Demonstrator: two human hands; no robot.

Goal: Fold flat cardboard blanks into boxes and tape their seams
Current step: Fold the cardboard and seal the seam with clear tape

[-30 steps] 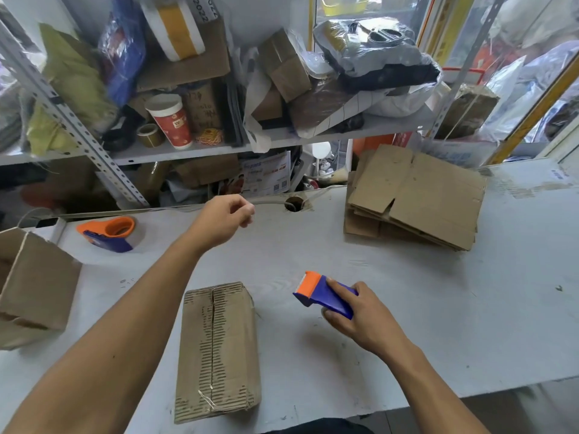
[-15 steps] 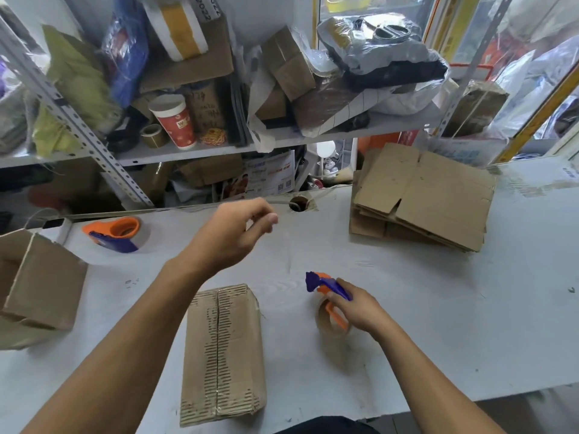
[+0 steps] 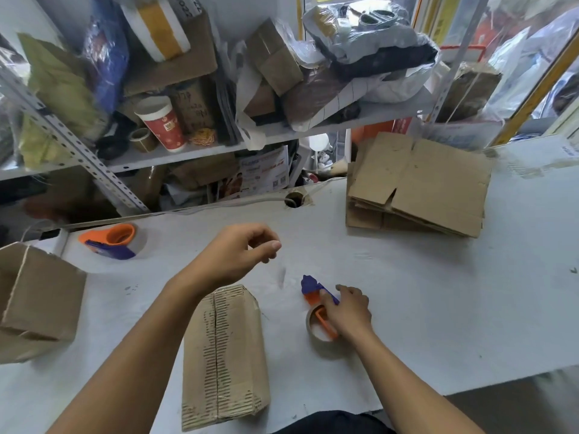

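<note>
The right hand (image 3: pixel 346 311) grips the tape dispenser (image 3: pixel 318 303), which rests on the bench (image 3: pixel 407 292). The left hand (image 3: pixel 233 255) hangs above the bench, fingers loosely curled, holding nothing. The folded box (image 3: pixel 224 355) lies between both forearms; flat blanks (image 3: pixel 419 183) are stacked far right

The right hand (image 3: pixel 346 311) now rests the tape dispenser (image 3: pixel 319 308) on the table (image 3: pixel 438 308), at about 3 o'clock from the folded box (image 3: pixel 224 355); a second ago it held the dispenser up off the surface, nose pointing toward 10 o'clock. The left hand (image 3: pixel 238 255), earlier closed in a pinch, now hangs with fingers loosened, nearer the box's far end.
</note>
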